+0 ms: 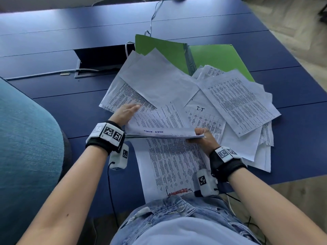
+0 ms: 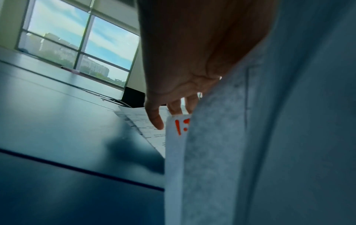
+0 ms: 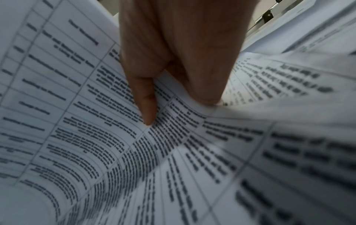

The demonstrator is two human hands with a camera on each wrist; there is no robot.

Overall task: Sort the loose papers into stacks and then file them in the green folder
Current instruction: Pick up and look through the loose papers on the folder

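Fingers [image 1: 199, 132] of the right hand [image 1: 206, 140] pinch one end of a lifted sheaf of papers [image 1: 159, 128] in the head view, the left hand [image 1: 124, 113] lies straight-fingered against its other end, and the green folder [image 1: 217, 57] lies open beyond, loose sheets [image 1: 235, 101] overlapping only its near edge. The left wrist view shows extended fingers [image 2: 156, 120] beside a paper edge, so a slack support could let sheets fan out. In the right wrist view the thumb [image 3: 146, 106] presses printed pages.

Left hand [image 1: 126, 112] extended flat with straight fingers; right hand [image 1: 203, 138] pinching.
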